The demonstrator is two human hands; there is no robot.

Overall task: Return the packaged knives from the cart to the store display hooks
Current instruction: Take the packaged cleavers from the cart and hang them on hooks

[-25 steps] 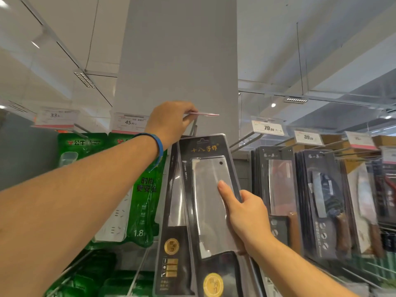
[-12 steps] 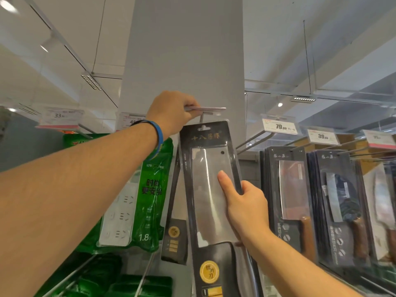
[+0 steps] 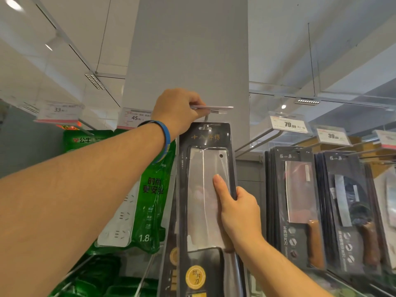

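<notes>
One camera sits on the person's head; it looks forward and tips up at the grey pillar [image 3: 188, 50] and ceiling [image 3: 321, 50]; the knife pack [image 3: 201, 189] and its hook [image 3: 217, 111] are very near.

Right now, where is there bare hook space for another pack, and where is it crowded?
Free: the bare hook under the 79 price tag, between the grey pillar and the black knife packs. Crowded: those packs are stacked deep, and green packs fill the hooks left of the held pack.
</notes>
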